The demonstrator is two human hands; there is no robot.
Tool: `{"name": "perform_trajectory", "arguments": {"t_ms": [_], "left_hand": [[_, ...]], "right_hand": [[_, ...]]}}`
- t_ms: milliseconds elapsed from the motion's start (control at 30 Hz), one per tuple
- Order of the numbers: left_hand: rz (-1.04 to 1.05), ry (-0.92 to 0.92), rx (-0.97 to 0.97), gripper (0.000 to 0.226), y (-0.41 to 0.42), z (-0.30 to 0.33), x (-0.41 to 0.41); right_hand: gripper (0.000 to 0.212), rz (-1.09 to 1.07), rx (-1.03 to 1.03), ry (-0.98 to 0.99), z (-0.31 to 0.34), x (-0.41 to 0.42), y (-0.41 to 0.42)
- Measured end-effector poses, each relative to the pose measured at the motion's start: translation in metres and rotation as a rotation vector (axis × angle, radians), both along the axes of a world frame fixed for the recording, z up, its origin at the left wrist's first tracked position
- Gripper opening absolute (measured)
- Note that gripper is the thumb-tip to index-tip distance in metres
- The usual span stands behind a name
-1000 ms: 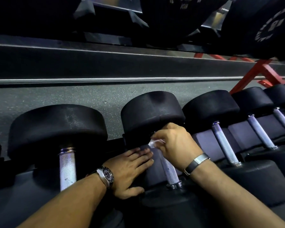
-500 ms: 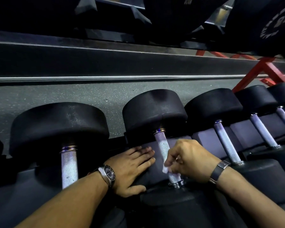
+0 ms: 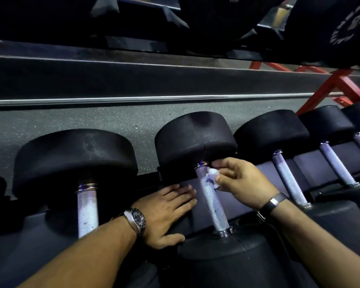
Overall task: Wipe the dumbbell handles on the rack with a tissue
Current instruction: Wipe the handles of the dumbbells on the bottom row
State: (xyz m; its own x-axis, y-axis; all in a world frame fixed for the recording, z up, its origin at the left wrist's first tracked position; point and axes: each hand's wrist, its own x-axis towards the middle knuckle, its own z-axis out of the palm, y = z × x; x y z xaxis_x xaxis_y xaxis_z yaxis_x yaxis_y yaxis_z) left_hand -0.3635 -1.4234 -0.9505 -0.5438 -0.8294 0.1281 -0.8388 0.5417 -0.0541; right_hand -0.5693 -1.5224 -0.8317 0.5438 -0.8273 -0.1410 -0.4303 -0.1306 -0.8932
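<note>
Light: dim overall, bluish cast on the handles (image 3: 211, 196).
Shadows: upper rack (image 3: 133, 21) nearly black, detail lost.
Glare: sheen on the floor strip (image 3: 133, 99).
Edges: wide-angle bending, slight softness.

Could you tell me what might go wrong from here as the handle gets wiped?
The tissue is only a small wad pinched by the right hand against the knurled handle; it could shred or slip out. The left hand lies flat on the rack pad beside the handle, so its fingers might be pinched if the dumbbell rolls.
</note>
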Motion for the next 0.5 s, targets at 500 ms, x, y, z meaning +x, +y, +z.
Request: {"name": "perform_trajectory", "arguments": {"t_ms": [500], "left_hand": [[0.014,0.000,0.005,0.090,0.0008,0.0007,-0.0001]], "right_hand": [[0.022,0.040,-0.336,0.285,-0.0005,0.0049,-0.0039]]}}
